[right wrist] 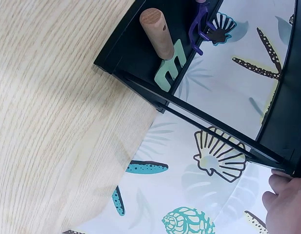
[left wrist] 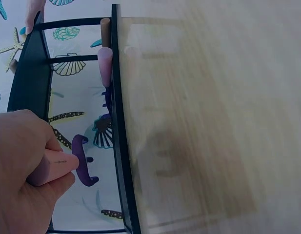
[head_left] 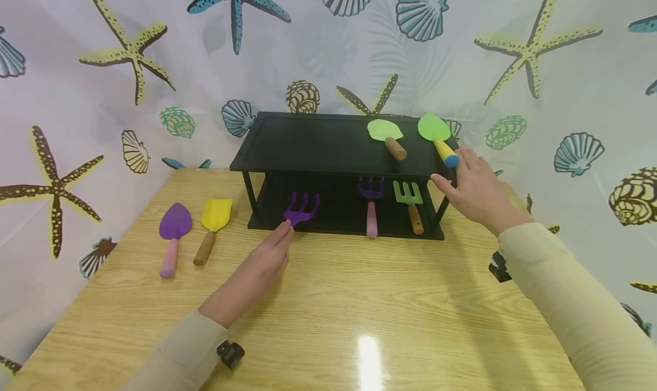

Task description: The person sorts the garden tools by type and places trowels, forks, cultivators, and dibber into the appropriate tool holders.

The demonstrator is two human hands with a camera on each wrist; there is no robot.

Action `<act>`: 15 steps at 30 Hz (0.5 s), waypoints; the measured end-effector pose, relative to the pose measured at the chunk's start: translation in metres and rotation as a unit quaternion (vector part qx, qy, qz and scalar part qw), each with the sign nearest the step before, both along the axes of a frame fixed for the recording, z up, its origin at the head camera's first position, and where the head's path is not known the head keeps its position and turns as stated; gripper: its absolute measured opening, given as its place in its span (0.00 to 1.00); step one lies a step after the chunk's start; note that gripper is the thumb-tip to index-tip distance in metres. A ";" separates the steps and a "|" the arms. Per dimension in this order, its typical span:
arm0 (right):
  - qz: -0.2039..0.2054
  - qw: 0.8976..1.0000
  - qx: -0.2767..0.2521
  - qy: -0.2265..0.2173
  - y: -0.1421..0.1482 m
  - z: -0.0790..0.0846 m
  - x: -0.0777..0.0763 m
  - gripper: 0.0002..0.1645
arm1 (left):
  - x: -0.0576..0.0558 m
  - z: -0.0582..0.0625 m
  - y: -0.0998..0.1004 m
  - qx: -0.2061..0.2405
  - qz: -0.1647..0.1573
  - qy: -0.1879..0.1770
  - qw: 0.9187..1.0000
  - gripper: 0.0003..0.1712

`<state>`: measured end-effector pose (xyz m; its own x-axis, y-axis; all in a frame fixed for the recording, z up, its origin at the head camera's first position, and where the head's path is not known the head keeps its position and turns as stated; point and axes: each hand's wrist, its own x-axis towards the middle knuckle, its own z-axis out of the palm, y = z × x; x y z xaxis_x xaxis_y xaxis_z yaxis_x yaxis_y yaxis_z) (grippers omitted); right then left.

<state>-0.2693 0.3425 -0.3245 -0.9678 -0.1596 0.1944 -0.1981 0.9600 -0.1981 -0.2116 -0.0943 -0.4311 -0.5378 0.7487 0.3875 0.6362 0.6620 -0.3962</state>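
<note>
My left hand [head_left: 264, 258] grips the pink handle [left wrist: 55, 165] of a small garden fork with purple tines [head_left: 301, 210]. Those tines reach over the front edge of the lower level of a black two-tier rack [head_left: 318, 143]. At the rack's upper right corner, my right hand [head_left: 479, 188] holds the edge, thumb toward the front. Right beside its fingers lies a green trowel [head_left: 433, 127] with a yellow, blue-ended handle. Another trowel, pale green with a wooden handle [head_left: 395, 149], lies to its left on top.
On the lower level lie a purple fork with a pink handle [head_left: 372, 220] and a green fork [head_left: 409, 194] with a wooden handle. A purple trowel [head_left: 175, 223] and a yellow trowel [head_left: 217, 214] lie left on the wooden table [head_left: 359, 300]. A shell-patterned cloth [head_left: 318, 55] hangs behind.
</note>
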 end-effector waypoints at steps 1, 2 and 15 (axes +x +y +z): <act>0.000 1.000 -0.001 -0.001 0.000 0.000 0.000 0.59 | -0.003 0.000 0.004 0.019 -0.006 -0.010 1.000 0.18; -0.001 1.000 -0.002 -0.002 0.000 0.000 0.000 0.59 | -0.007 0.000 0.009 0.047 -0.008 -0.027 0.998 0.20; 0.003 1.000 -0.006 0.002 0.001 0.001 0.001 0.58 | -0.038 0.002 0.049 0.206 0.020 -0.218 0.954 0.24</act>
